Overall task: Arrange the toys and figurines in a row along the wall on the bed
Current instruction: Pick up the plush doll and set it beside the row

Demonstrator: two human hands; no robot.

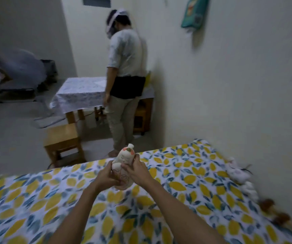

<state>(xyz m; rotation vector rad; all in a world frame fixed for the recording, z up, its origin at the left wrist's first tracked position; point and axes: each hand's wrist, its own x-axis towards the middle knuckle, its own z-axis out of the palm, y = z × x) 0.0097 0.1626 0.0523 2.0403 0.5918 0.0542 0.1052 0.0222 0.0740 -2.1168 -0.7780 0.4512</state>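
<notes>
A white ceramic figurine (pixel 123 160) with orange marks and a drawn face is held above the bed (pixel 53 199), which has a yellow and blue leaf-print sheet. My left hand (pixel 107 176) grips its lower left side. My right hand (pixel 137 170) grips its right side, with fingers across the front. Along the wall at the right lie a white plush toy (pixel 236 170), a smaller white toy (pixel 250 189) and two brown toys (pixel 266 204) (pixel 282 218), blurred.
A person (pixel 124 81) stands with their back to me beyond the bed's foot, beside a cloth-covered table (pixel 78 92). A wooden stool (pixel 62 140) stands on the floor near the bed. A green bag (pixel 194 13) hangs on the wall.
</notes>
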